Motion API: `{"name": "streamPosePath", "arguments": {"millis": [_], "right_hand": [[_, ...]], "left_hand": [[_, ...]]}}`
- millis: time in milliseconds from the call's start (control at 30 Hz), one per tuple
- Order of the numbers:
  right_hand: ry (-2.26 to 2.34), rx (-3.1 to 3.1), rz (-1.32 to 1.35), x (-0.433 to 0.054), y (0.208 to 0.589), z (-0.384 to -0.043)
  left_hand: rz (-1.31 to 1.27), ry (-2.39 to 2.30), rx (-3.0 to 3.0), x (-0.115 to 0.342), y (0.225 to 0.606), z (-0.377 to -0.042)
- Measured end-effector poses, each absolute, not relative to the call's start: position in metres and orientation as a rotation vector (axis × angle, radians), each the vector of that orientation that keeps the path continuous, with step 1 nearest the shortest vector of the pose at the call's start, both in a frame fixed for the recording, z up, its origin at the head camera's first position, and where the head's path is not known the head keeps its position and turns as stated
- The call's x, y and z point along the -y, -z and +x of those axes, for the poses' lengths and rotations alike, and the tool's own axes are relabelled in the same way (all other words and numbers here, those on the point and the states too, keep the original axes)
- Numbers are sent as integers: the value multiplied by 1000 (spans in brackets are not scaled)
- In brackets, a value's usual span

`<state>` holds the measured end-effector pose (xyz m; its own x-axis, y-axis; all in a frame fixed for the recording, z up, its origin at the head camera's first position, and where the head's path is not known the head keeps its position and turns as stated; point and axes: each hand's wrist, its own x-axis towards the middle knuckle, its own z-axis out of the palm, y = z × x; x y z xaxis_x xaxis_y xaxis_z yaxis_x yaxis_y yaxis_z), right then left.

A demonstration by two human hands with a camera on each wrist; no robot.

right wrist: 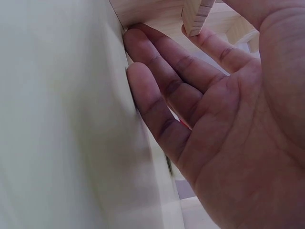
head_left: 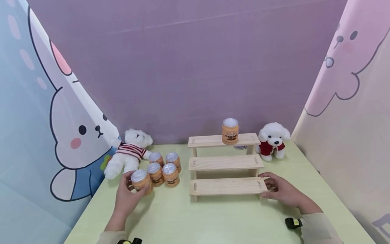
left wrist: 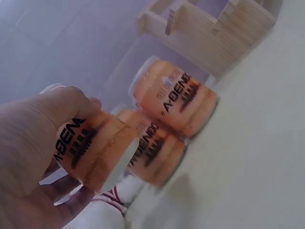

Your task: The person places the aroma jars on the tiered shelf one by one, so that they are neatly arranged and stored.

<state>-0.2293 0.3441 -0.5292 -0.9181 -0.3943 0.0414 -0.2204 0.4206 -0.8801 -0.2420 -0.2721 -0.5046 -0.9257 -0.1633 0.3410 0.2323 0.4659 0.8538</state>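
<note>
My left hand (head_left: 129,198) grips an orange-labelled jar (left wrist: 93,148) with a silvery top, thumb on one side and fingers round the other. That jar seems slightly off the table. Just beyond it several matching jars (head_left: 171,175) stand together on the table; two show in the left wrist view. At the right end of a three-step wooden shelf (head_left: 225,187), my right hand (head_left: 281,191) holds the lowest board's end between thumb and index finger. In the right wrist view its other fingers extend below the board, near the table. One more jar (head_left: 230,132) stands on the top step.
A white plush bear (head_left: 129,152) in a striped top leans at the back left. Behind the shelf's right side sits a white plush dog (head_left: 273,140) in red. A purple backdrop (head_left: 182,74) rises behind the pale green table (head_left: 219,223), with printed side panels.
</note>
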Motion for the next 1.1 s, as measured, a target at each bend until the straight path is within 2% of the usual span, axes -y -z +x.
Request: {"name": "streamPosePath", "arguments": {"millis": [400,700,1100], "right_hand": [[1500,-2508,-560,-345,531,-230],[1488,-2521,-559,-345,530,-230],[1472,-2535,-555,-345,531,-231]], "left_hand": [[-129,1426,2311,257,467,-236],[-282,1441,2242,242,444,-243],[-320,1498,2240,210,403,-247]]}}
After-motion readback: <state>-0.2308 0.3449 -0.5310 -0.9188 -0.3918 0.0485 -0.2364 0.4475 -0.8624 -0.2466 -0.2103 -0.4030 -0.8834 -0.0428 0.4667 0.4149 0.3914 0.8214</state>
